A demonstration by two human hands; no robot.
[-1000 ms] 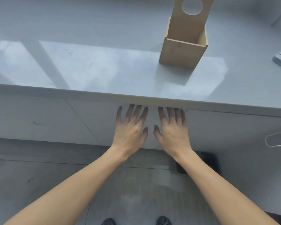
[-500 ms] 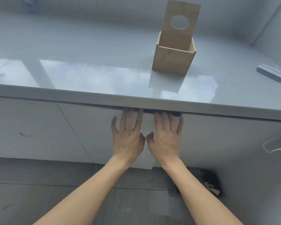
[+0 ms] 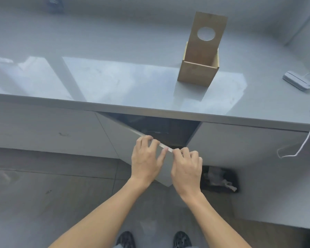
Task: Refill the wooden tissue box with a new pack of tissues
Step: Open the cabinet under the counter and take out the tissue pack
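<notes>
I have both hands low in the centre of the frame on a cabinet door [image 3: 132, 151] that stands swung partly out from under the grey countertop [image 3: 115, 83], showing a dark opening behind it. My left hand [image 3: 146, 161] curls its fingers over the door's top edge, and my right hand [image 3: 186, 165] pinches the same edge at the free corner, just beside the left. The wooden tissue box [image 3: 198, 73] sits upright on the countertop in the upper right of the frame, well apart from both hands, its lid [image 3: 207, 35] with a round hole raised on end. A small white device [image 3: 296, 83] with a cord lies at the far right edge
</notes>
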